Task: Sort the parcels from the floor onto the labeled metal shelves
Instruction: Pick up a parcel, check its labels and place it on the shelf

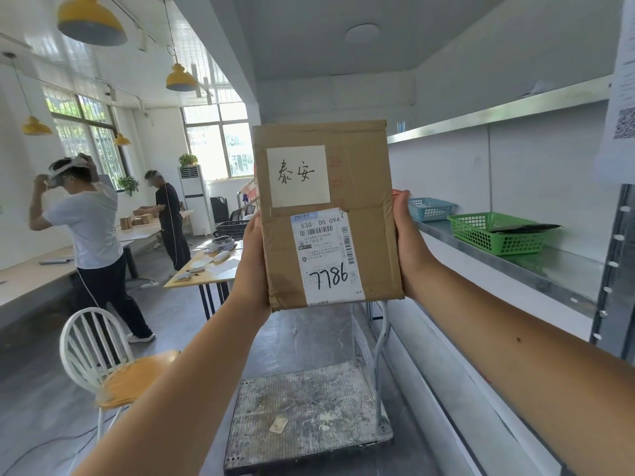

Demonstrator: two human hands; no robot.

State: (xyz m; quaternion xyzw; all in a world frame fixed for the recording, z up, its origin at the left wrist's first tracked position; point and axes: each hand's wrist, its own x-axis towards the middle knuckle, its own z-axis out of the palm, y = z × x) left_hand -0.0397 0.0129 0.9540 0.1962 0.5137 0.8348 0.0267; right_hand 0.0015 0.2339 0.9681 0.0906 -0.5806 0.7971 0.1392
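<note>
A brown cardboard parcel (pixel 326 214) is held upright in the air between 2 bare hands, its labelled face turned toward the camera. The left hand (pixel 252 266) presses flat against the parcel's left edge, palm on the cardboard, with the fingers wrapped out of sight behind it. The right hand (pixel 410 245) clamps the opposite edge the same way, thumb side showing, fingers hidden behind the box. Both arms reach forward from the bottom of the view.

Between the hands, on the upper half of the parcel, sits a white note (pixel 298 176) with 2 handwritten characters. Below it a printed shipping label (pixel 326 257) carries a barcode, the code 530-D5 094 and the handwritten number 7786.

To the right of the right hand runs a metal shelf (pixel 549 269); a blue basket (pixel 431 209) stands on it just beyond the right hand's fingertips, and a green basket (pixel 498 233) with a dark flat item inside stands farther right. A higher shelf (pixel 498 115) runs above them.

Below the hands a worn platform trolley (pixel 302 413) rests on the floor. Left of the left arm stands a white chair (pixel 113 365) with an orange seat. Beyond the left hand is a tabletop (pixel 206 269) with papers, and 2 people stand farther left.
</note>
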